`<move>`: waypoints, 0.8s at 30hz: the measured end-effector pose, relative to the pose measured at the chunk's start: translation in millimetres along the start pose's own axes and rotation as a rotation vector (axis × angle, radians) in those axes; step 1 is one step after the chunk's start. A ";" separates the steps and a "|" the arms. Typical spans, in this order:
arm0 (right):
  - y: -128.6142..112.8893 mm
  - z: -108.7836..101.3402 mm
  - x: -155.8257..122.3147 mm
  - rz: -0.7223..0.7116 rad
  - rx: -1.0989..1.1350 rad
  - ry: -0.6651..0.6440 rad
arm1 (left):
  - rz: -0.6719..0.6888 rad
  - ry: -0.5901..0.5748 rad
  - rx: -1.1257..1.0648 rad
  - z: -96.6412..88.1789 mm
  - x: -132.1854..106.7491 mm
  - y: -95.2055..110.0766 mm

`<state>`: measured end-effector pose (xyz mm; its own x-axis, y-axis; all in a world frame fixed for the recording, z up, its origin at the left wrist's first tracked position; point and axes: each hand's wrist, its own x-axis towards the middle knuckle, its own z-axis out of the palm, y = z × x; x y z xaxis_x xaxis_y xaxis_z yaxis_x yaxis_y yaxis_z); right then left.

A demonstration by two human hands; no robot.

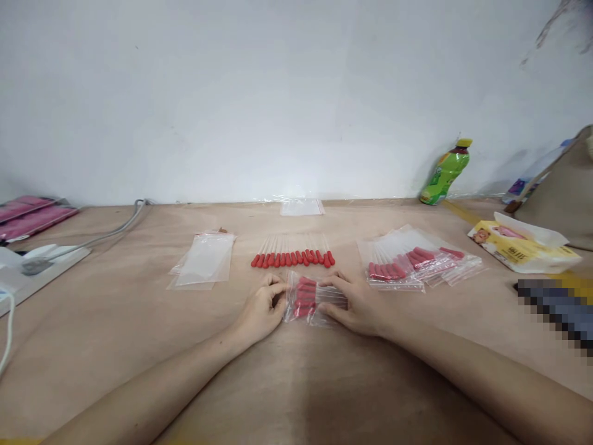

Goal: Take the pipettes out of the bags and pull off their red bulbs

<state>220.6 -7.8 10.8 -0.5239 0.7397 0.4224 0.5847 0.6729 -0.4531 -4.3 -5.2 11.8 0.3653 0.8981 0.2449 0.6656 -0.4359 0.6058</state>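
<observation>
Between my hands, a clear zip bag [293,295] holds several glass droppers with red rubber bulbs [305,298], lying sideways with the bulbs to the left. My left hand [267,306] pinches the left edge of this bag. My right hand [354,304] grips its right part, thumb and fingers on the plastic over the thin tubes. Just beyond the bag lies a row of loose red-bulbed droppers [291,258], tubes pointing away. To the right are filled bags of droppers [393,271], overlapping one another. Flat clear bags [206,262] lie in a stack on the left.
Against the wall stand a green drink bottle [447,173] and a flat bag [302,207]. A yellow tissue pack [521,244], a beige bag [563,198] and a pixelated dark object [556,312] lie right. Left are a power strip [41,266], a cable [111,233] and pink packets [34,216].
</observation>
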 end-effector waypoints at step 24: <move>13.6 11.4 -13.4 0.070 -0.055 0.046 | 0.193 -0.201 -0.008 -11.5 3.2 7.8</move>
<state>228.5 -8.5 -10.0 -0.4521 0.7828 0.4276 0.6525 0.6171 -0.4399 -5.5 -5.1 26.0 0.6071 0.7685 0.2019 0.5661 -0.5966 0.5688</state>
